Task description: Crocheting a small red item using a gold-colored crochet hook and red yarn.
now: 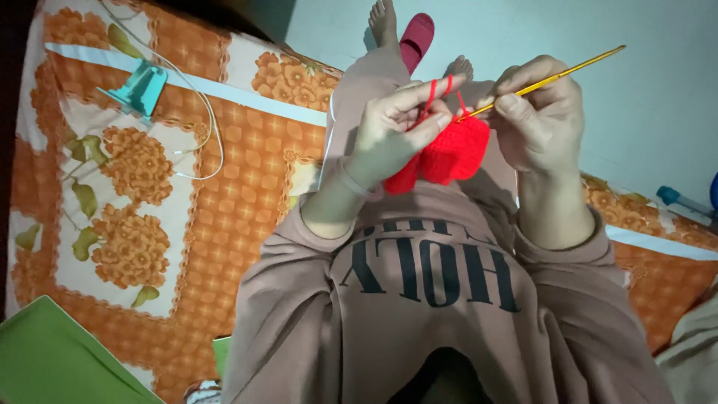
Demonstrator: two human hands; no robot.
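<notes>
Currently, the left hand (393,123) pinches the upper edge of a small red crocheted yarn piece (446,153), thumb pressed against the index and middle fingers (441,84), so the fingers are clamped on the fabric. A strand of red yarn (431,96) runs up over the raised index finger. The right hand (540,112) grips a thin golden metal crochet hook (557,76); fingers closed around its shaft, thumb on top. The hook's tip meets the top edge of the red piece, between the two hands (exact stitch not resolvable). The long end of the hook points up and to the right.

The red piece hangs in front of the person's lap, above the mauve-brown sweatshirt (419,299) with dark lettering. Hands are just beside each other, joined by the work.

Surroundings: the person sits on a bed covered by an orange floral bedsheet (149,209). A teal plastic stand (142,88) with a white cable (206,120) lies on the sheet, well apart from the hands. A green flat object (52,359) sits at the lower left corner. A dark red slipper (416,37) rests on the pale floor (651,90) beside a bare foot (384,22).
</notes>
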